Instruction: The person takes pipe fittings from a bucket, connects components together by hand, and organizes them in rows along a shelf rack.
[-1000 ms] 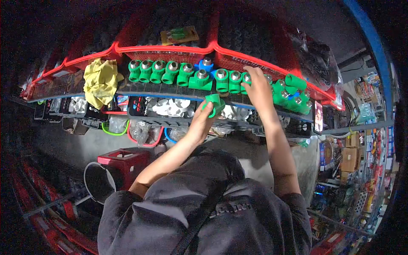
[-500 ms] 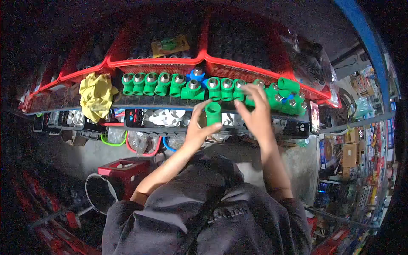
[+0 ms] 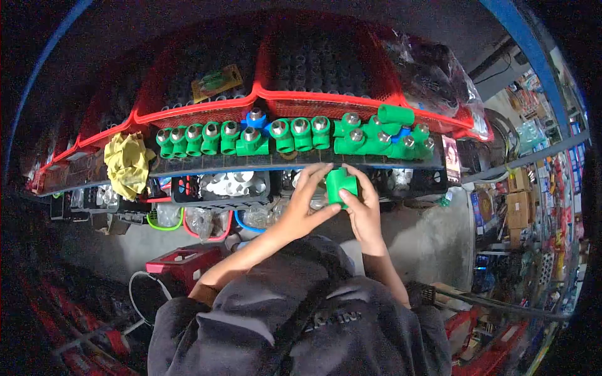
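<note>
Green fitting (image 3: 333, 184): between your hands, nearer than the shelf (image 3: 207, 165); long axis near-to-far, branch apparently rightward.
Right hand (image 3: 365, 213): you pinch the fitting.
Left hand (image 3: 297, 214): curved alongside; grip cannot be told.

Well left of the fingers (image 3: 305, 182), a crumpled yellow cloth (image 3: 127, 166) hangs over the front edge of a dark shelf (image 3: 188, 165), while a black crate (image 3: 219, 202) of white fittings (image 3: 232, 183) sits nearer, below that edge. Beyond the fingers run red mesh baskets (image 3: 332, 97), one bearing a yellow card pack (image 3: 216, 83). A red stool (image 3: 182, 260) stands lower left of them, and brown cardboard boxes (image 3: 518, 210) are stacked far to their right.
</note>
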Tool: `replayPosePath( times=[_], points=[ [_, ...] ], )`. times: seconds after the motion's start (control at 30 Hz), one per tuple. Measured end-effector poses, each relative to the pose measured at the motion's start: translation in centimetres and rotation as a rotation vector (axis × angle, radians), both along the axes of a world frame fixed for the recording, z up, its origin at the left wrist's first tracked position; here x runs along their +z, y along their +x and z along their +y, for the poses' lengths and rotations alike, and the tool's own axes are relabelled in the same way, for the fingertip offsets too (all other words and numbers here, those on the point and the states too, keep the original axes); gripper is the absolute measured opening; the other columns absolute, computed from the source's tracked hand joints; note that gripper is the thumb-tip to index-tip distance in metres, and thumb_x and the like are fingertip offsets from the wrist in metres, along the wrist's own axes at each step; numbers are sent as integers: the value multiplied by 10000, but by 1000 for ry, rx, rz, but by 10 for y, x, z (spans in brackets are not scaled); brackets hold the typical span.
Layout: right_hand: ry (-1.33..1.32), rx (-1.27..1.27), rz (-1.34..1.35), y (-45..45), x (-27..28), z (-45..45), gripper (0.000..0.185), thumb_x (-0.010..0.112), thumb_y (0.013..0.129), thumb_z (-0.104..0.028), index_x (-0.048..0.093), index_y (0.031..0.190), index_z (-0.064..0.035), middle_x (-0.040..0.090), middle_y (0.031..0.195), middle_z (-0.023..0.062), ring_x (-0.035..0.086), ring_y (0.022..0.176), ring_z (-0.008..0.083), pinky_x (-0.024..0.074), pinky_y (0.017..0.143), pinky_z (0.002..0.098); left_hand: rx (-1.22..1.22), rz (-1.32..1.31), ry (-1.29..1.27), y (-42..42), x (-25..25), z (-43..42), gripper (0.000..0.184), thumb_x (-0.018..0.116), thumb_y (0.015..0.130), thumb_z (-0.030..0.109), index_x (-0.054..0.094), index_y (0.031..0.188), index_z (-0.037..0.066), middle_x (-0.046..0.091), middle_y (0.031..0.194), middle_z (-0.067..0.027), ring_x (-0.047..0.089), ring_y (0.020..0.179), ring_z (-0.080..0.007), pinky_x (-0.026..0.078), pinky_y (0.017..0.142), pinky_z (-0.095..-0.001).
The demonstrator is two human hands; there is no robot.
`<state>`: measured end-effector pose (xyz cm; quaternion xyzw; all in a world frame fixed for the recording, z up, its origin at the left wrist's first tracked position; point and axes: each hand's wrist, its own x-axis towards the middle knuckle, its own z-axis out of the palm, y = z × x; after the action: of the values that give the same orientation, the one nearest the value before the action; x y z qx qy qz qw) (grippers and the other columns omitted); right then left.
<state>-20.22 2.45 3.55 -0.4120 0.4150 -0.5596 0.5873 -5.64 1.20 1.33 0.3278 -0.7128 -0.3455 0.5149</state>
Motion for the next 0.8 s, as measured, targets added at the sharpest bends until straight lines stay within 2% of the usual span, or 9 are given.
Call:
replayPosePath(
  times=[0.07,0.13,0.17,0.27,0.4,0.47,0.57,0.63,0.8],
  points=[
    [-13,-31,6,-9,-4,0,453,646,756,-26,476,1176,-24,532,1101,61,512,1000,142,417,857,278,76,-8,18,-8,2,0,598,659,752,177,398,1267,19,403,1230,-165,406,1150,-269,376,921,-383],
    [-72,-13,40,-16,-11,-3,461,654,749,-17,467,1170,-25,528,1101,65,507,1010,148,405,878,293,-27,239,406,-11,1,0,499,644,783,150,449,1225,24,509,1110,-121,501,1020,-198,421,836,-313],
    [-79,-9,3,-17,-11,-3,485,658,740,-3,448,1177,-21,521,1125,77,499,1035,162,390,902,305,-80,430,543,-14,-4,2,436,629,803,109,471,1201,27,551,987,-51,528,897,-112,442,764,-253],
    [-120,-44,17,-11,-7,-6,545,671,714,27,426,1200,-8,526,1141,105,508,1044,178,392,911,306,-44,503,553,-7,1,5,406,642,792,85,493,1165,22,557,898,-16,517,767,-69,438,667,-219],
    [-171,45,174,8,-2,-13,533,684,709,15,442,1184,14,544,1105,107,534,1005,171,422,885,297,95,417,484,14,0,11,353,672,773,124,536,1079,12,567,862,-46,534,768,-93,441,670,-247],
    [-192,104,173,23,2,-15,517,693,708,-3,461,1169,22,541,1107,102,532,1006,169,424,882,291,210,288,303,26,-6,13,285,678,770,137,565,995,2,565,841,-41,537,742,-94,440,660,-241],
    [-207,208,143,47,0,-19,517,684,715,-7,459,1181,16,534,1111,95,528,1003,164,437,861,286,298,377,397,47,-2,27,230,683,765,136,579,906,-13,569,840,-60,537,741,-97,434,654,-246],
    [-177,285,114,67,6,-19,520,687,715,-15,464,1184,-1,513,1138,89,521,1010,169,438,858,283,441,334,277,63,-5,34,229,696,745,120,572,869,-27,568,826,-75,546,757,-129,437,652,-273],
    [-490,294,505,123,18,-27,449,706,681,-76,539,1095,-22,501,1052,108,503,997,233,415,855,332,811,9,-128,111,1,49,242,739,655,87,601,839,11,573,824,-126,572,746,-246,454,639,-311]
  ],
)
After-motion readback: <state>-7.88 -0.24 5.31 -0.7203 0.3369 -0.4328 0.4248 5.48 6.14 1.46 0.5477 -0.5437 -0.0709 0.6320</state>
